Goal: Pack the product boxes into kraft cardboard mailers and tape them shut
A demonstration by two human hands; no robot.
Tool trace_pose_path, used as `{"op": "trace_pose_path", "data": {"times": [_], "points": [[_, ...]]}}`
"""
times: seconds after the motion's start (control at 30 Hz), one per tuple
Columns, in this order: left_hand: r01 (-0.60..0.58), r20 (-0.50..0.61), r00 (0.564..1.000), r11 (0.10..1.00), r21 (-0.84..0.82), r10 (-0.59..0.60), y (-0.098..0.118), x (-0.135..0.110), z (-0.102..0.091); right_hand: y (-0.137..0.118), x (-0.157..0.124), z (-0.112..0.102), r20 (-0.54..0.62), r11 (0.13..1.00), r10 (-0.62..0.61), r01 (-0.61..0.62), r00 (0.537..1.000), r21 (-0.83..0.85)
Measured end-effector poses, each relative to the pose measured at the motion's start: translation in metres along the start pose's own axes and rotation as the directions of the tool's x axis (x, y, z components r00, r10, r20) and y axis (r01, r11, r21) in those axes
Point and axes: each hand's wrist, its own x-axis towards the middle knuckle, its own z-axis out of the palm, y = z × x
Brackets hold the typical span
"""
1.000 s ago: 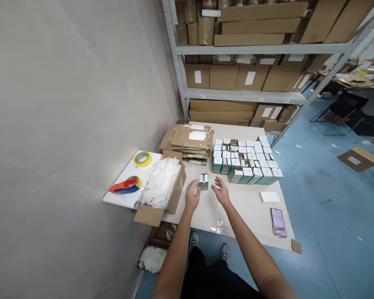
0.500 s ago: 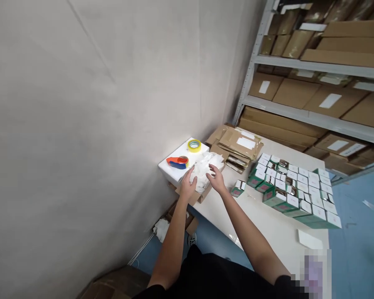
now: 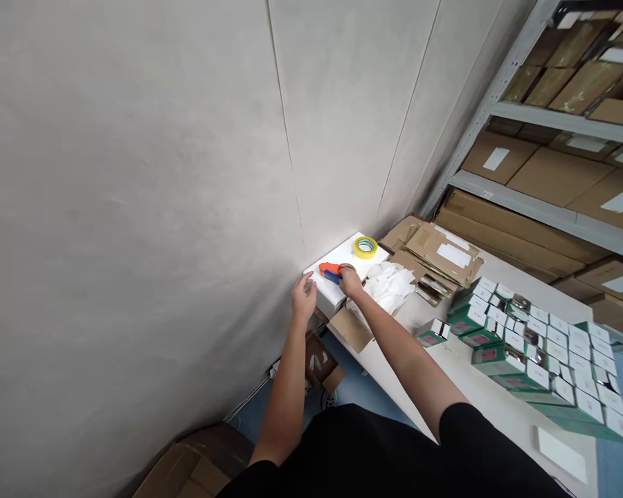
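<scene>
My right hand [image 3: 351, 282] is closed round the end of an orange and blue tape dispenser [image 3: 330, 269], which is over the top of a white box [image 3: 327, 296]. At the near left corner of that box is my left hand [image 3: 304, 297], fingers apart and holding nothing; whether it touches the box I cannot tell. A yellow roll of tape [image 3: 365, 247] lies on the box's far end. Beside my right hand, crumpled white paper [image 3: 389, 285] fills an open carton [image 3: 351, 328], partly hidden by my forearm.
Flattened cardboard [image 3: 446, 254] lies in a stack further back on the white table [image 3: 459, 377]. One small green and white box [image 3: 432, 333] stands apart from several rows of similar boxes [image 3: 543, 353]. A grey wall [image 3: 197, 207] borders the left, and shelving [image 3: 529, 207] holds cartons.
My hands have left the crumpled paper and moved left to the white box. My right hand has taken hold of the tape dispenser. The view has swung left.
</scene>
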Motion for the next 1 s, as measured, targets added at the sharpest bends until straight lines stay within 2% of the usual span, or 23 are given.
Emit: {"op": "trace_pose_path", "data": {"times": [0.1,0.17,0.27,0.37,0.53,0.63,0.73,0.87,1.0], "points": [[0.041,-0.115,0.993,0.999,0.014,-0.04,-0.008,0.005,-0.011,0.004,-0.006,-0.001,-0.077,0.999,-0.047,0.048,0.996,0.015],[0.061,-0.175,0.983,0.998,0.019,-0.056,-0.008,0.009,-0.011,0.008,-0.013,-0.005,-0.149,0.996,-0.065,0.073,0.987,0.049],[0.043,-0.213,0.976,0.999,0.01,-0.04,0.002,0.011,0.0,0.015,-0.031,-0.017,-0.267,0.989,-0.066,0.097,0.961,0.107],[-0.004,-0.187,0.982,1.0,0.0,0.004,0.021,0.009,0.022,0.027,-0.059,-0.04,-0.394,0.979,-0.089,0.153,0.915,0.134],[-0.094,-0.107,0.99,0.996,-0.011,0.092,0.063,-0.011,0.078,0.063,-0.131,-0.097,-0.514,0.982,-0.087,0.162,0.853,0.101],[-0.141,-0.022,0.99,0.989,-0.043,0.14,0.089,-0.037,0.122,0.097,-0.187,-0.128,-0.578,0.996,-0.039,0.076,0.815,0.04],[-0.17,0.114,0.977,0.981,-0.094,0.18,0.114,-0.072,0.167,0.138,-0.251,-0.148,-0.627,1.0,-0.002,0.005,0.779,0.003],[-0.18,0.251,0.945,0.974,-0.139,0.211,0.134,-0.124,0.222,0.197,-0.344,-0.15,-0.667,0.994,0.08,-0.108,0.74,0.0],[-0.167,0.344,0.914,0.972,-0.166,0.216,0.14,-0.175,0.268,0.252,-0.433,-0.128,-0.645,0.954,0.257,-0.294,0.72,0.051]]}}
